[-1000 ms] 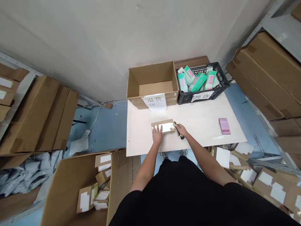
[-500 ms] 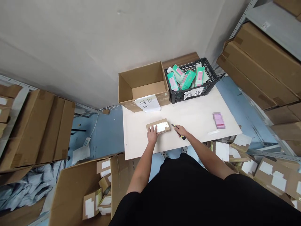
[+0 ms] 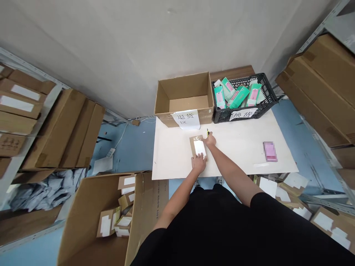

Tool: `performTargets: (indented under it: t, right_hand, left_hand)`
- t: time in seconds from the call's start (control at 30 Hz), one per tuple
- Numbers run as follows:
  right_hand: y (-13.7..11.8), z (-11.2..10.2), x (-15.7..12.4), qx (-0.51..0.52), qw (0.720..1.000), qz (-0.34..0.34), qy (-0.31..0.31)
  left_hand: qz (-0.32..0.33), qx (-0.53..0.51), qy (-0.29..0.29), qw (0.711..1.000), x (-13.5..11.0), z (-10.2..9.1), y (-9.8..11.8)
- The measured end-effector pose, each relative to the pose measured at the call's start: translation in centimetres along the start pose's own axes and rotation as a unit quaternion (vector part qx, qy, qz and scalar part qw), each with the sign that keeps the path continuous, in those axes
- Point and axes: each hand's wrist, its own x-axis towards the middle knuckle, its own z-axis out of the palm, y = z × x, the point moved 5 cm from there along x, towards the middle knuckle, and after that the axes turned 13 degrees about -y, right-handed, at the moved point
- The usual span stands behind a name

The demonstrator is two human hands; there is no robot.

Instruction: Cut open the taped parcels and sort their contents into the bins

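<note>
A small brown cardboard box (image 3: 193, 144) with a white label lies on the white table, its long side now pointing away from me. My left hand (image 3: 198, 163) grips the near end of this box, fingers over its top. At the far right corner of the box, my right hand (image 3: 210, 139) is closed around a yellow and black utility knife (image 3: 208, 132). The knife's yellow part points up and away from me; most of its handle is hidden in my fist. My right thumb reaches toward the box's edge; whether it touches is hard to tell.
An open cardboard carton (image 3: 184, 120) with a paper sign stands at the table's back. Beside it, a black plastic crate (image 3: 266, 104) holds several green and pink packages. A blurred pink item (image 3: 270, 151) lies on the right. Large cartons (image 3: 109, 184) and shelves flank the table.
The small box has turned from lying crosswise to pointing away from me. My left hand has shifted to its near end; my right hand with the knife has moved to its far right corner.
</note>
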Motion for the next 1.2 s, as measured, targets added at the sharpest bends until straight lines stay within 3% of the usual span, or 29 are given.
performTargets:
  t: [0.07,0.17,0.27,0.33,0.47,0.6,0.87,1.2]
  right_hand:
    - [-0.6,-1.0,0.4,-0.004,1.000,-0.020,-0.003]
    - [0.2,-2.7,-0.2,-0.003,0.998,-0.051,0.027]
    - [3.5,-4.5,-2.0,0.013,0.996,-0.043,0.083]
    - [6.8,-5.1,-3.7,0.031,0.994,-0.015,0.104]
    - [12.9,-4.3,-7.2,0.090,0.990,0.035,0.106]
    - [16.0,-2.2,-9.2,0.174,0.982,0.045,0.063]
    - [16.6,-0.3,-9.1,0.280,0.957,0.002,-0.075]
    - [16.3,0.0,-8.8,0.286,0.944,-0.051,-0.156]
  left_hand:
    - [0.115,0.044,-0.007,0.992,0.6,-1.0,0.9]
    - [0.274,0.120,-0.020,0.954,2.1,-3.4,0.7]
    - [0.366,0.163,-0.046,0.915,4.3,-5.6,0.7]
    - [0.391,0.177,-0.052,0.902,5.7,-6.7,1.3]
    - [0.344,0.170,-0.034,0.923,7.5,-7.6,2.5]
    - [0.275,0.158,-0.016,0.948,7.4,-6.3,2.9]
    - [0.138,0.086,0.061,0.985,5.6,-1.0,4.7]
    - [0.117,0.112,0.047,0.986,6.3,-1.4,5.0]
